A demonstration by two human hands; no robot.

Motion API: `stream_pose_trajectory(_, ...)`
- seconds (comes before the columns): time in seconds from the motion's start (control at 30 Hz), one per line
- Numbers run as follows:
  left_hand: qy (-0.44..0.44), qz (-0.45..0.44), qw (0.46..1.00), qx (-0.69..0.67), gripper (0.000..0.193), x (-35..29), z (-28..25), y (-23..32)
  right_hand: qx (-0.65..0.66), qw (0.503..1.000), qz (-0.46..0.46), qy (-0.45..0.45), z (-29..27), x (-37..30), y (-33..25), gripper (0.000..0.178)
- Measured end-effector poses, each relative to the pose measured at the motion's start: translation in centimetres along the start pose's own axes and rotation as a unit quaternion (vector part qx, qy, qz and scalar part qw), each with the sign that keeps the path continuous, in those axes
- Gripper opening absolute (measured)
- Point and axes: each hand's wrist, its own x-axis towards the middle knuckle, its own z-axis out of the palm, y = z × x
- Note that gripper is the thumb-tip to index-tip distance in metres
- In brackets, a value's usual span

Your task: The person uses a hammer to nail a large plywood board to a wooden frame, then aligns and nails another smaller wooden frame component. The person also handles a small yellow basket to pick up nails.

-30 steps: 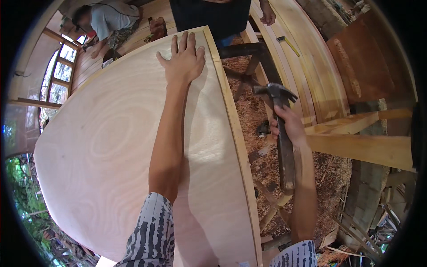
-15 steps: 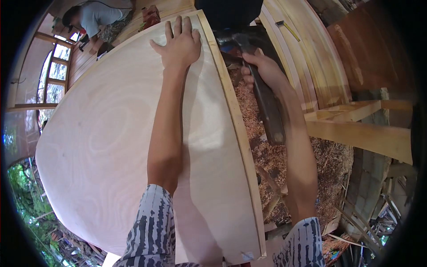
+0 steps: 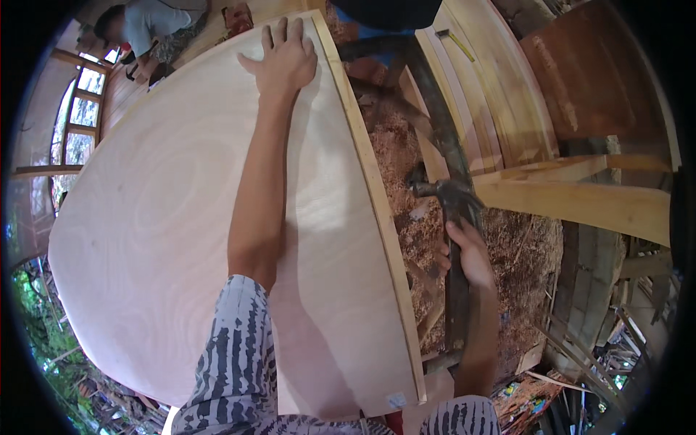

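The left hand [image 3: 286,67] is spread flat at eleven o'clock on a pale, swirl-grained wooden panel [image 3: 163,232]; at three, a dark claw hammer [image 3: 457,293] is gripped in the curled right hand [image 3: 476,261].

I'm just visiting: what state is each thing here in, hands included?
Left hand: palm down on the pale panel, fingers spread
Right hand: closed around the hammer
Pale panel: broad face up
Hammer: gripped, head apart from the panel
Yellow-and-black tool: lying on boards
Wood shavings: loose, scattered
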Motion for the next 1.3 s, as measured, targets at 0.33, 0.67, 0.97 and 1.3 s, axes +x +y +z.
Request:
stream_pose_trajectory(0.33, -0.049, -0.004, 0.999, 0.002, 0.058, 0.1, -1.8, 0.2, -0.036, 0.980, -0.163, -0.106, 3.4, 12.3, -10.0, 0.022)
stream_pose_trajectory(0.67, -0.104, -0.012, 0.995, 0.000, 0.058, -0.7, -2.4, 1.7, -0.046, 0.976, -0.032, -0.210, 14.7, 25.8, -18.2, 0.024)
stream_pose_trajectory(0.97, -0.100, -0.006, 0.995, -0.004, 0.063, -4.9, -5.2, 1.4, -0.027, 0.999, -0.020, -0.016, 5.2, -5.6, -2.8, 0.013)
stream_pose_trajectory(1.3, -0.210, 0.384, 0.898, -0.048, 0.071, -21.1, -13.6, 11.7, 0.057, 0.938, 0.085, 0.331, -16.0, -48.7, 19.1, 0.020)
